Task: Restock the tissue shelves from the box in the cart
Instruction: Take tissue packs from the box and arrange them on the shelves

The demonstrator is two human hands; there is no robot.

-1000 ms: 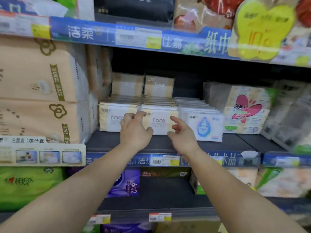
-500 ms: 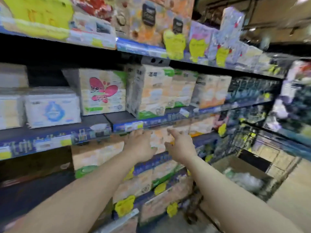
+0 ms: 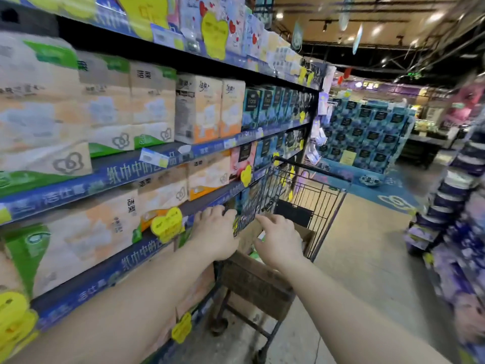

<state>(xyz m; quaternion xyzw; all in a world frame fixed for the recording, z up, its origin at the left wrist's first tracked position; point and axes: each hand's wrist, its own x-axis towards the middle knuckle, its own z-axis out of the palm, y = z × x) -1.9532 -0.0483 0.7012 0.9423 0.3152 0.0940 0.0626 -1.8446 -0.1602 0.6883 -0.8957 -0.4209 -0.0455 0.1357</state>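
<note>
A black wire shopping cart (image 3: 309, 198) stands in the aisle beside the tissue shelves (image 3: 147, 169). Inside it sits a brown cardboard box (image 3: 252, 279) with its flaps up; its contents are mostly hidden behind my hands. My left hand (image 3: 214, 235) hovers over the box's left side with fingers extended, holding nothing. My right hand (image 3: 279, 240) is stretched out over the box opening, fingers relaxed and empty. Both forearms reach forward from the bottom of the view. Tissue packs (image 3: 118, 106) fill the shelves on the left.
Yellow price tags (image 3: 166, 224) stick out from the shelf edges near my left arm. A blue stacked display (image 3: 367, 132) stands at the aisle's end. Purple packs (image 3: 451, 224) line the right side. Bare floor (image 3: 367, 258) lies right of the cart.
My view has swung right from the small Face tissue packs to the cart. Both empty hands left the shelf and now reach over the box.
</note>
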